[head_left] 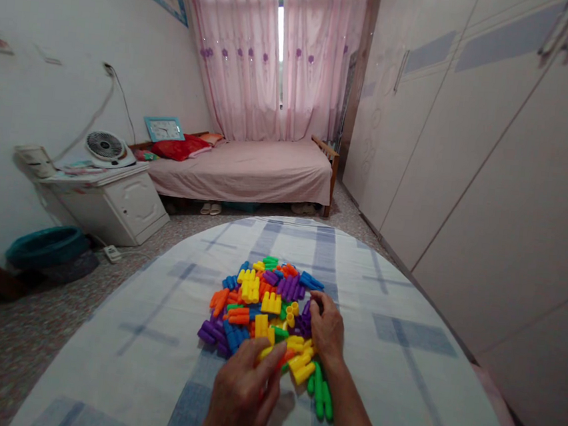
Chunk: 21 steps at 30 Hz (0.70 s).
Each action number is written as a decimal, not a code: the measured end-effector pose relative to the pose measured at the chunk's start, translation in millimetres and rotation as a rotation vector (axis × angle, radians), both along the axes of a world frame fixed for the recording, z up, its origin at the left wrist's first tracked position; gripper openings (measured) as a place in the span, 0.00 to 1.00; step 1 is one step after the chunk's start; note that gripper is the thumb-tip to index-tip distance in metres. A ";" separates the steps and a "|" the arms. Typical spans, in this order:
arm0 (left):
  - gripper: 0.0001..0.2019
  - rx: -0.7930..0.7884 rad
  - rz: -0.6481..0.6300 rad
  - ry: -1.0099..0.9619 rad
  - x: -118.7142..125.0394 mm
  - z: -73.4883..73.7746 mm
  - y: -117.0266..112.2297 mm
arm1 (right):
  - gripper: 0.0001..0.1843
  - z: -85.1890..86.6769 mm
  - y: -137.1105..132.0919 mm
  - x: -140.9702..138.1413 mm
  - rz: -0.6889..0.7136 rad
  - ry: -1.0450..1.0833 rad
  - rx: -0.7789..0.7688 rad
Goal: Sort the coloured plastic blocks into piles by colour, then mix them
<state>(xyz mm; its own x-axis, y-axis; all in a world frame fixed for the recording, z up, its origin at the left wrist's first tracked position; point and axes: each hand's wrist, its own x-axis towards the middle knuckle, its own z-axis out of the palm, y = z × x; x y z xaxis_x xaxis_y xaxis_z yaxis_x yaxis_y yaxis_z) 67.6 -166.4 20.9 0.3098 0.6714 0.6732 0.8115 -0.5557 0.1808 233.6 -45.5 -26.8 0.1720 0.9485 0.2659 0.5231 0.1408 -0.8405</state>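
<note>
Across the room: a wardrobe wall runs along the right side, well beyond the block pile.
Curtains: pink curtains hang at the far end, well behind the pile, with a bright slit between them.
Bed: a pink-covered bed stands under the curtains, far behind the pile; a red pillow and a blue-framed clock lie at its left end.
Surface: a checked cloth covers the rounded surface that carries the pile.
Cabinet: a white cabinet stands far left of the pile, with a small fan on top.
Basin: a teal basin sits on the floor, left of the pile.
Pile: the block pile, in yellow, purple, orange, blue and green, lies at the middle of the cloth.
Left hand: the left hand is at the pile's near edge, fingers closed round a yellow block.
Right hand: the right hand rests on the pile's right edge, fingers curled down onto the blocks; I cannot tell whether they grip one.
Green pieces: long green blocks lie just beside the right wrist, at the pile's near edge.
</note>
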 end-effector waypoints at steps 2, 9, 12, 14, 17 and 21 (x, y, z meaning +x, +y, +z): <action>0.16 0.033 0.072 0.003 -7.1 15.9 18.9 | 0.18 -0.2 0.0 -0.2 -0.008 -0.006 -0.005; 0.17 -0.009 0.300 0.109 -25.9 36.6 94.2 | 0.18 -1.5 0.3 0.0 -0.012 -0.009 0.004; 0.19 -0.002 0.349 0.135 -22.5 33.3 97.9 | 0.18 -1.4 0.5 0.1 -0.014 0.000 0.000; 0.19 0.023 0.300 0.115 -13.3 28.7 84.1 | 0.18 -0.9 0.5 0.1 -0.017 0.005 -0.005; 0.18 -0.007 0.094 0.104 9.0 17.1 46.6 | 0.18 0.7 0.1 0.2 -0.011 0.018 -0.014; 0.23 -0.077 -0.130 0.165 36.2 -9.1 5.2 | 0.20 3.2 -0.1 0.9 -0.009 0.041 -0.028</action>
<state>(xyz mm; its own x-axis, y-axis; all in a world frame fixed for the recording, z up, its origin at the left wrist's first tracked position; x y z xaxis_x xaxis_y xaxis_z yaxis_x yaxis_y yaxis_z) 103.8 -161.2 11.8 0.4985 0.6663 0.5545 0.7563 -0.6469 0.0976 234.5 -45.6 -23.6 0.1910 0.9539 0.2317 0.4892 0.1121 -0.8649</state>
